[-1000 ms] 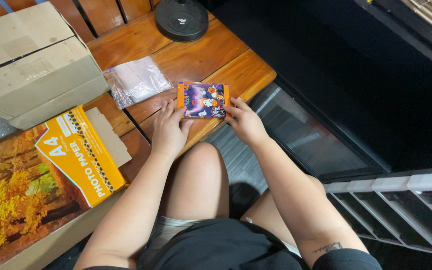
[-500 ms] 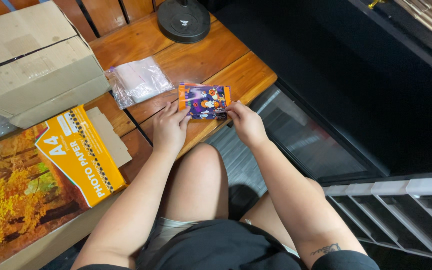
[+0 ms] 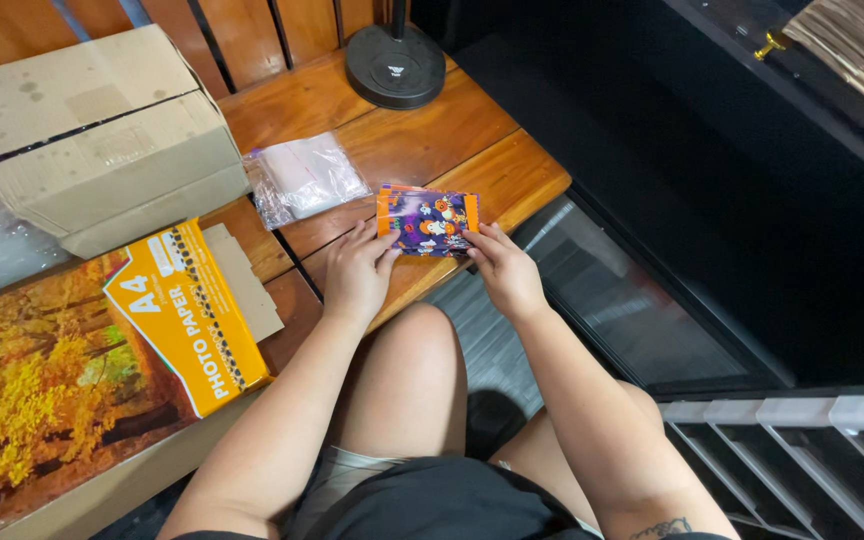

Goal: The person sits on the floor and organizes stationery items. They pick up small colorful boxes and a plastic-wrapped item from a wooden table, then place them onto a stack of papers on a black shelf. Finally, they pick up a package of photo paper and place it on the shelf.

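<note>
fingers (image 3: 384,240) of our left hand (image 3: 357,275) and right hand (image 3: 505,272) pinch the purple-and-orange card stack (image 3: 428,220) on the table (image 3: 422,140), just right of the clear bags (image 3: 304,178).

A small stack of purple and orange picture cards (image 3: 428,221) is lying flat near the front edge of the wooden table (image 3: 422,135), its long side running across, its edges slightly fanned, just beside a clear plastic bag (image 3: 304,177)
</note>
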